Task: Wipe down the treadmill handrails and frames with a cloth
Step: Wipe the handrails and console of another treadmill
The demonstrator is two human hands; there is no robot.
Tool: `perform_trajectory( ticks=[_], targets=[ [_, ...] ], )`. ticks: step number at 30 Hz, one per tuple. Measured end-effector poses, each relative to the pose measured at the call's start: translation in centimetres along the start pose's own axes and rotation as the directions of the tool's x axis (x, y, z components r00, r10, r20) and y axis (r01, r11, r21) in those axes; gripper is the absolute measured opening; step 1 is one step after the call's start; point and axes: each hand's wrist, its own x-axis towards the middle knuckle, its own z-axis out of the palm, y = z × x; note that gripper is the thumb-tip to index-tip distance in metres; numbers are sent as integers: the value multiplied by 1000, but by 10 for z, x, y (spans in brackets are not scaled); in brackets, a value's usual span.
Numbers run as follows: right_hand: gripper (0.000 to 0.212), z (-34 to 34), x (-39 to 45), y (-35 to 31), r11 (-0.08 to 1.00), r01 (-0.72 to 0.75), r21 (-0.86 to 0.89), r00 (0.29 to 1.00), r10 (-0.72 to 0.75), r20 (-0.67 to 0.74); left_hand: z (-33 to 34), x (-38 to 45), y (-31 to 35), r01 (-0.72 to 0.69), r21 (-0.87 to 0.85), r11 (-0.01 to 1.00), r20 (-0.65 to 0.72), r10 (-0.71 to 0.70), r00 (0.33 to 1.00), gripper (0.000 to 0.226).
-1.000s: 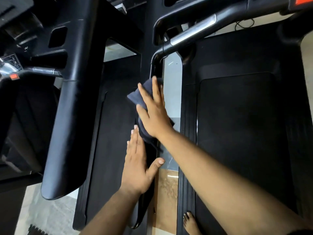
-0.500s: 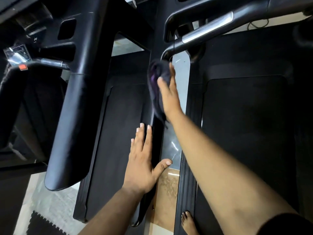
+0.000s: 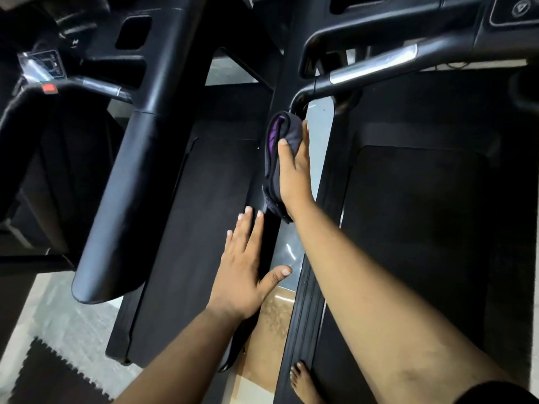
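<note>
The right hand (image 3: 294,173), gripping the cloth (image 3: 280,147), has slid up the handrail (image 3: 274,237) toward its bend while the left hand (image 3: 242,275) stays flat and open, bracing lower down.

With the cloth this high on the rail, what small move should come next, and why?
Probably slide the right hand and cloth up onto the handrail's bend just above, while the left hand rests flat lower down.

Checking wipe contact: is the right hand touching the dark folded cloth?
Touching: the head view shows the right hand pressing the dark folded cloth, thumb on it.
</note>
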Motion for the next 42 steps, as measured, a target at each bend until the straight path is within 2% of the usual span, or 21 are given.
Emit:
perform_trajectory(
  ticks=[4,7,10,12,14,19,22,24,27,29,30,32,35,38,40,42],
  targets=[
    [69,-9,-54,0,974,-18,-227,997,35,69,-1,-1,-3,13,-34,999,-6,-13,1000,102],
    [75,-19,-106,5,932,12,-363,986,49,159,-3,-2,-3,13,-63,998,-16,-14,1000,104],
    [81,-39,-122,6,854,45,-517,951,122,286,-4,-3,-2,1,-76,997,-14,-3,1000,108],
    [65,-60,-115,-8,814,60,-578,918,183,353,-4,-3,-3,11,-91,996,-16,-12,1000,109],
    [50,-80,-104,-26,798,89,-596,926,154,346,-6,-2,-1,23,-96,995,-10,-24,1000,110],
    [63,-111,-101,-57,694,167,-700,971,9,240,-22,17,27,-11,-226,974,-22,7,1000,115],
    [65,-121,-105,-69,678,187,-711,974,-33,224,-26,46,56,-25,-279,960,24,33,999,105],
    [63,-121,-104,-82,688,168,-706,982,-52,184,-32,70,75,24,-478,878,57,4,998,94],
    [65,-119,-102,-104,695,218,-685,975,-133,175,-47,91,104,138,-825,548,77,-133,988,70],
    [68,-120,-98,-118,707,248,-662,968,-158,194,-60,102,116,215,-906,365,160,-174,972,47],
    [71,-122,-94,-122,722,251,-645,967,-158,199,-63,107,118,248,-916,316,202,-173,964,41],
    [79,-130,-88,-129,764,250,-595,968,-174,183,-69,115,121,274,-911,308,233,-164,959,34],
    [82,-147,-72,-134,845,186,-502,980,-194,38,-74,129,129,292,-888,355,257,-145,956,27],
    [86,-163,-48,-140,879,22,-476,995,-68,-79,-78,145,145,352,-867,352,324,-138,936,25],
    [64,-169,-31,-144,933,-44,-357,999,35,-32,-77,158,152,355,-863,359,321,-153,935,26],
    [38,-175,-17,-151,939,-43,-340,999,36,-26,-75,169,160,312,-869,385,250,-203,947,25]
  ],
)
